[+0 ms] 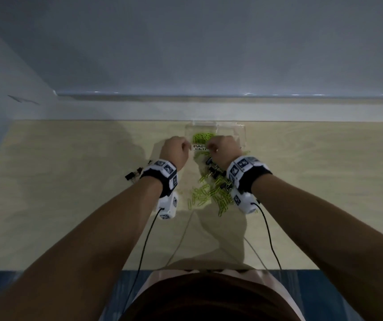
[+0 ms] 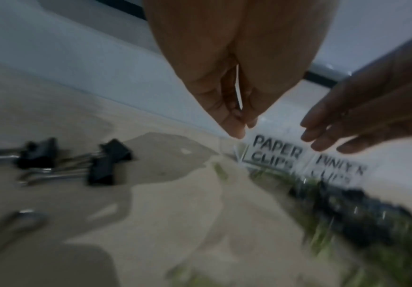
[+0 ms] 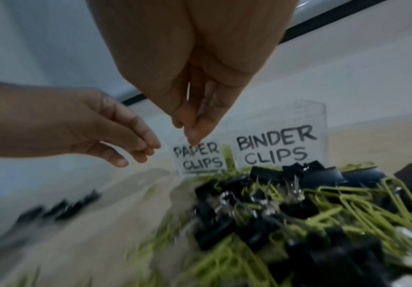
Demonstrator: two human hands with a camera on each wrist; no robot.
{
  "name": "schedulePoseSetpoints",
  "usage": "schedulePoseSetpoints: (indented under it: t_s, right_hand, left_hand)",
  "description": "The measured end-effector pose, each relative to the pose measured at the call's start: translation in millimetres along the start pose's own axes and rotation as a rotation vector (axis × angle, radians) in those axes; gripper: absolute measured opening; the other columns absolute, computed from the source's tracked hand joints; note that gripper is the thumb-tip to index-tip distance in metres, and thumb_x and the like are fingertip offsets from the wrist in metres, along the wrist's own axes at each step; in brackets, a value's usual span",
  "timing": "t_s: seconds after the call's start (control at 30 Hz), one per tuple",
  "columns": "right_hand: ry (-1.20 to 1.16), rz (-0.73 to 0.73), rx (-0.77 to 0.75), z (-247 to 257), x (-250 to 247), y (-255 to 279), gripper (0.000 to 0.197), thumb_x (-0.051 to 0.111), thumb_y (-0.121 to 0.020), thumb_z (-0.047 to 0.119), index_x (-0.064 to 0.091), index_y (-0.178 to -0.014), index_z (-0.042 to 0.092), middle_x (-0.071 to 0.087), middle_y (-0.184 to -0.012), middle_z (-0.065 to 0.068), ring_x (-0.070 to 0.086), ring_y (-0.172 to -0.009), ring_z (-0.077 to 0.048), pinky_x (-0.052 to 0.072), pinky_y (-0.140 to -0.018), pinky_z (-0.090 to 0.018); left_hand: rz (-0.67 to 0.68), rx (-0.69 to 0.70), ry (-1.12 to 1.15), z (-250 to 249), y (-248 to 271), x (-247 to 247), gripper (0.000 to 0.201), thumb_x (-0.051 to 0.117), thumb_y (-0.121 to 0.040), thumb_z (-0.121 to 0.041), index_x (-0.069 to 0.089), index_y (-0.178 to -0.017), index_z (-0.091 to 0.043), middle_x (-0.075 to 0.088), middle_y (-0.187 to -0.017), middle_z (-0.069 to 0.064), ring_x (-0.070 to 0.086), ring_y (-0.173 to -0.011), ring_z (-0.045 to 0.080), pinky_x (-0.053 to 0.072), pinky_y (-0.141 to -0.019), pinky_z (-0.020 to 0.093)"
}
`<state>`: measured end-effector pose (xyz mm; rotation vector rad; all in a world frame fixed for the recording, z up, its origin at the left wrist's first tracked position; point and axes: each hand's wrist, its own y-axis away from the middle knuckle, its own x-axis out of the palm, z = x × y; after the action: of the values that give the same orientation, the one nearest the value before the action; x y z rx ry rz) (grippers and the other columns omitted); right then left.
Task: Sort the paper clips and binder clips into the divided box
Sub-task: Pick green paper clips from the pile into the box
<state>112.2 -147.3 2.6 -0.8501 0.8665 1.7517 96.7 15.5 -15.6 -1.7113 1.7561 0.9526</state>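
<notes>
1. The divided box (image 1: 218,130) is clear plastic and stands at the far middle of the wooden surface (image 1: 70,181), close to the far edge. Its left compartment carries a label reading "PAPER CLIPS" (image 3: 197,157) and its right one "BINDER CLIPS" (image 3: 276,149).
2. Green paper clips (image 1: 203,136) already lie in the left compartment.
3. Just near of the box lies a mixed heap: more green paper clips (image 1: 209,193) spread toward the near side, with black binder clips (image 1: 216,172) tangled among them on the right.
4. A few separate black binder clips (image 2: 106,165) lie on the surface to the left of the heap, apart from it.
5. The left hand (image 1: 175,151) hovers at the box's near-left corner. Its grip is loose: the fingers (image 3: 138,139) lie extended and close together, and no clip shows in them.
6. The right hand (image 1: 222,149) hovers over the label side of the paper clip compartment. Its fingertips (image 3: 195,136) are drawn together and point down; whether they pinch a clip I cannot tell.
7. Both wrists wear black-and-white bands with cameras and cables running toward the person.
</notes>
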Motion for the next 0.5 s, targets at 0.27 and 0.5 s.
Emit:
schedulePoseSetpoints:
  t_s: [0.27,0.5]
  right_hand:
    - [0.357,0.479,-0.134,16,26,16,0.06,0.05,-0.083,-0.005,0.033,-0.139,0.008,0.032,-0.148,-0.01,0.051,-0.12,-0.029,0.047,-0.097,-0.039]
    - [0.472,0.466,-0.42,8,26,57,0.048,0.046,-0.087,0.001,0.042,-0.134,0.01,0.051,-0.135,-0.012,0.053,-0.116,-0.032,0.041,-0.101,-0.043]
  left_hand:
    - [0.356,0.254,-0.406,34,55,15,0.044,0.041,-0.094,-0.007,0.043,-0.138,-0.003,0.034,-0.149,0.012,0.03,-0.137,0.027,0.021,-0.114,0.031]
    - [0.478,0.287,-0.327,46,89,10,0.058,0.058,-0.09,-0.033,0.039,-0.141,-0.015,0.04,-0.146,0.003,0.031,-0.134,0.019,0.027,-0.112,0.03]
